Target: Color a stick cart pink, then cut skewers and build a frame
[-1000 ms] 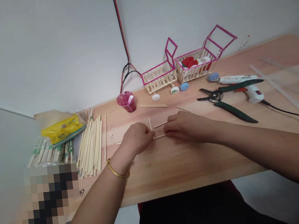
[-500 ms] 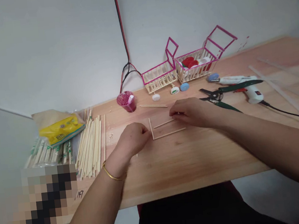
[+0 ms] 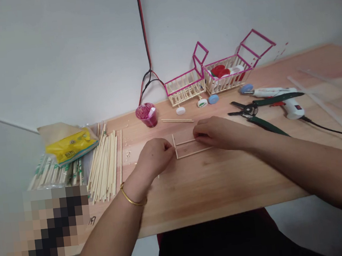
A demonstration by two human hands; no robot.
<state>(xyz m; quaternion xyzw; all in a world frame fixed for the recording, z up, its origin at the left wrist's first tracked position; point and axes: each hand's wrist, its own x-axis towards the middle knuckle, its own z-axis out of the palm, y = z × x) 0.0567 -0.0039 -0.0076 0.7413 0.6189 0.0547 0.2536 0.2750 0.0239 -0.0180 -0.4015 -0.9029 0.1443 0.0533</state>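
Note:
On the wooden table, an upright stick (image 3: 174, 142) meets a longer stick (image 3: 192, 154) at its lower end, forming a corner. My left hand (image 3: 157, 156) is closed, its fingertips pinched against the left side of the upright stick. A shorter stick (image 3: 185, 142) lies between, roughly parallel to the longer one, with its left end touching or nearly touching the upright stick. My right hand (image 3: 216, 133) is closed on the right end of this shorter stick. Part of the longer stick is hidden under the right hand.
Two small stick carts (image 3: 185, 88) (image 3: 229, 73) with pink rims stand by the wall. A pink-stained cup (image 3: 147, 115), loose sticks (image 3: 104, 167) and a yellow packet (image 3: 72, 146) lie left. Green-handled cutters (image 3: 256, 109) and a glue gun (image 3: 292, 105) lie right.
The shorter stick has moved left and down, its left end now at the upright stick. My right hand has moved down with it. The view has shifted slightly.

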